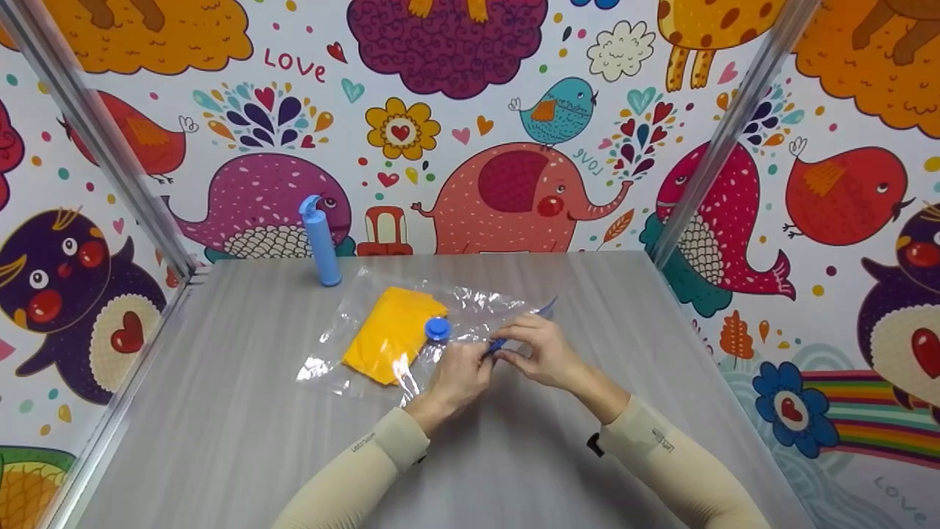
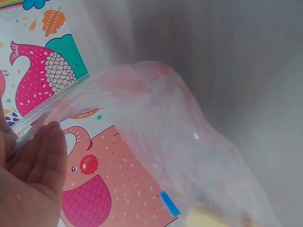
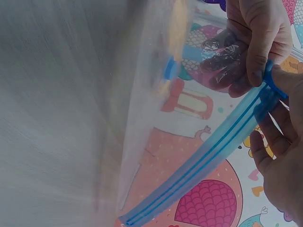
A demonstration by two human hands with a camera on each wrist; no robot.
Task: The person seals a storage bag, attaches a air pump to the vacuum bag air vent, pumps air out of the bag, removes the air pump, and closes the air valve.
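A clear plastic vacuum storage bag [image 1: 330, 345] lies on the table with a folded yellow cloth [image 1: 389, 334] inside. Its round blue valve cap [image 1: 438, 328] is beside the cloth. My left hand [image 1: 463, 375] grips the bag's edge near the blue zip strip, and in the right wrist view its fingers [image 3: 232, 66] show through the film. With thumb and finger, my right hand [image 1: 543, 353] pinches the blue zip slider [image 3: 272, 82], close against the left thumb. From there the blue zip strip [image 3: 194, 163] runs free, away from the left hand.
A light blue hand pump [image 1: 322, 246] stands upright at the table's back left. The grey wood-look table [image 1: 220, 441] meets walls printed with cartoon animals on three sides. Metal posts [image 1: 110, 147] frame the corners.
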